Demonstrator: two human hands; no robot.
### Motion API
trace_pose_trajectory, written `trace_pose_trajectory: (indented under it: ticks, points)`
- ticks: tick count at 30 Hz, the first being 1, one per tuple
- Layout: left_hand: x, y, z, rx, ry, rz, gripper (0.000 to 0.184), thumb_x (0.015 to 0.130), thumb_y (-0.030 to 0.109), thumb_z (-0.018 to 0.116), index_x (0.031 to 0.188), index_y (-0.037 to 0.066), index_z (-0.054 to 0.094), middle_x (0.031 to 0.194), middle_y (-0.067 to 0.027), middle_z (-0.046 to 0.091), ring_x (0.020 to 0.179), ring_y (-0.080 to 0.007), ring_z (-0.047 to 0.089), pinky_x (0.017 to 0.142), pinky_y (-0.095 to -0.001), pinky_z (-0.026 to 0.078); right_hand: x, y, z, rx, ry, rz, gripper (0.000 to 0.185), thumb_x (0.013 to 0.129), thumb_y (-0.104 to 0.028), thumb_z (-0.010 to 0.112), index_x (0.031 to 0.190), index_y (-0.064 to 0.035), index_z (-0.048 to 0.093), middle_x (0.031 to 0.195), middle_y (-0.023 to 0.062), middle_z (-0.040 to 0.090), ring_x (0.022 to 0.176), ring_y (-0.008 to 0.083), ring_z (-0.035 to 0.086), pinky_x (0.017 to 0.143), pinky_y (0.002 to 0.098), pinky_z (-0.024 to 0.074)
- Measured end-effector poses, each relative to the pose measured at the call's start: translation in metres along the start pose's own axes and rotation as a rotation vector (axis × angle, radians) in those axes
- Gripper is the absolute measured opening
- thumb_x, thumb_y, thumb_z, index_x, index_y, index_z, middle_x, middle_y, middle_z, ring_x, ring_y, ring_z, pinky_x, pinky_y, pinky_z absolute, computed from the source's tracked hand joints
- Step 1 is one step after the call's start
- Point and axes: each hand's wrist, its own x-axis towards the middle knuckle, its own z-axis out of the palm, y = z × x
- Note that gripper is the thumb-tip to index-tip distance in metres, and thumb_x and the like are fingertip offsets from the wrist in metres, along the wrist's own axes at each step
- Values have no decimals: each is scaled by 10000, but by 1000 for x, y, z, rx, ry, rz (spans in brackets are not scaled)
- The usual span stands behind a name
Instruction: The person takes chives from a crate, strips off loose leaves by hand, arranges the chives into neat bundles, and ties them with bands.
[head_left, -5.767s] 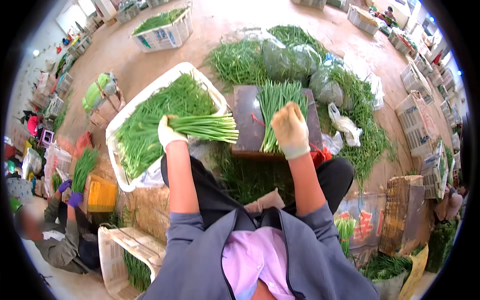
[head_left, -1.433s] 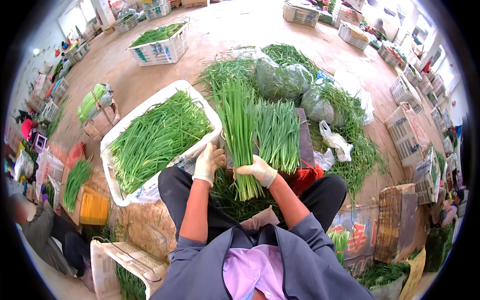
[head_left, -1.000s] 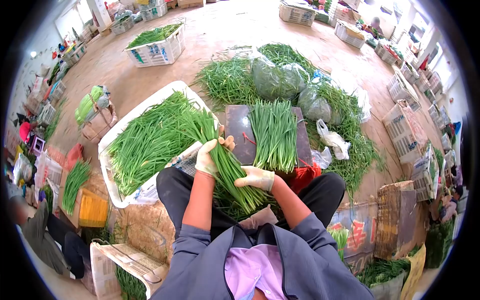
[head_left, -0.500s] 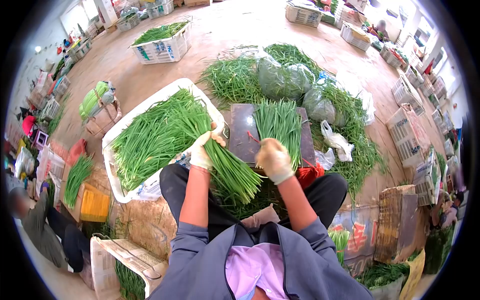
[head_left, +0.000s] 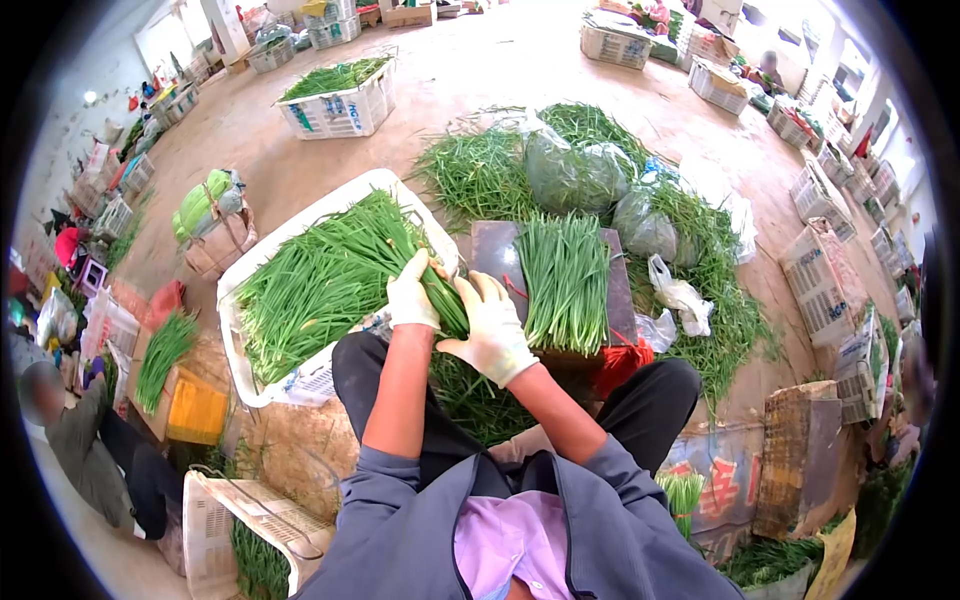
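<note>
My gloved left hand [head_left: 412, 295] is closed round a bunch of green stalks [head_left: 448, 303] at the near right edge of the white crate [head_left: 232, 335]. Beside it, my gloved right hand [head_left: 492, 328] has its fingers spread, its palm toward the stalk ends, which it partly hides. Loose greens [head_left: 310, 285] fill the crate. To the right, a neat pile of greens [head_left: 565, 285] lies on a dark block [head_left: 493, 243], with a red tie [head_left: 514, 288] at the pile's left side. Red strips [head_left: 622, 366] hang at the block's near right corner.
Behind the block lie heaped greens [head_left: 475, 175] and a filled plastic bag [head_left: 575, 175]. A white bag [head_left: 682, 295] is to the right. Another crate [head_left: 345, 112] stands farther back. At the lower left are a tipped crate [head_left: 208, 525] and a seated co-worker [head_left: 90, 450].
My right hand has moved left from the block to the bunch, its fingers now spread. Over the last second the bunch's stalk ends have shifted up and left, near my left hand.
</note>
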Motion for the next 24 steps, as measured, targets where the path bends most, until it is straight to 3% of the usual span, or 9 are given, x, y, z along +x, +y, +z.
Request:
trace_pose_trajectory:
  ticks: [4,8,10,13,14,16,18,19,24]
  points:
    - [1,2,-2,50,4,61,132,922,86,648,1043,33,647,731,-52,605,619,-186,592,591,-337,517,3,8,13,-2,47,-112,613,675,-227,838,1215,-47,611,1313,256,511,1255,441,468,1056,487,393]
    - [7,7,1,1,50,96,131,905,81,669,1025,28,661,724,-60,612,614,-191,598,567,-345,518,-2,28,10,282,197,-251,200,853,-35,665,1049,-1,648,1027,184,682,1027,323,654,901,410,515]
    - [12,16,-1,53,142,151,108,907,102,674,990,33,663,695,-61,604,575,-197,584,541,-349,510,-22,17,-19,1073,-143,267,126,948,-30,572,1034,38,635,950,143,713,918,218,694,845,345,541]
    - [33,38,-14,-42,213,140,100,903,100,678,878,27,616,684,-72,581,531,-196,553,504,-344,492,-55,36,-49,1115,-597,327,163,999,-51,505,1032,51,628,907,114,720,861,165,692,813,294,545]
    - [42,43,-23,-8,245,148,127,909,112,677,838,34,605,691,-71,585,537,-192,556,507,-338,492,-72,47,-43,1064,-768,434,193,983,-117,537,1042,29,649,894,110,720,812,166,696,787,303,550]
    - [49,54,-26,-67,234,182,145,911,123,679,819,41,603,686,-64,585,545,-182,557,510,-343,490,-103,83,-19,514,-875,148,257,942,-209,589,1056,3,679,879,106,720,801,188,699,784,336,550]
    - [49,62,-23,-36,222,204,205,942,193,661,784,93,577,684,-8,553,594,-157,542,609,-328,470,-105,91,-18,358,-1253,600,301,906,-275,612,1054,-30,707,890,118,722,846,257,702,802,364,541]
    - [50,66,-24,-60,215,208,195,943,193,660,796,94,580,693,-3,558,597,-155,541,613,-329,470,-108,92,-17,199,-1096,318,281,881,-273,642,1032,-48,718,915,147,723,863,328,693,790,379,536]
    - [36,78,-9,-160,202,247,111,920,144,686,869,74,618,700,-15,585,583,-158,547,572,-326,473,-84,69,-13,300,-345,399,272,854,-316,715,928,-55,720,843,192,700,823,365,677,742,411,536]
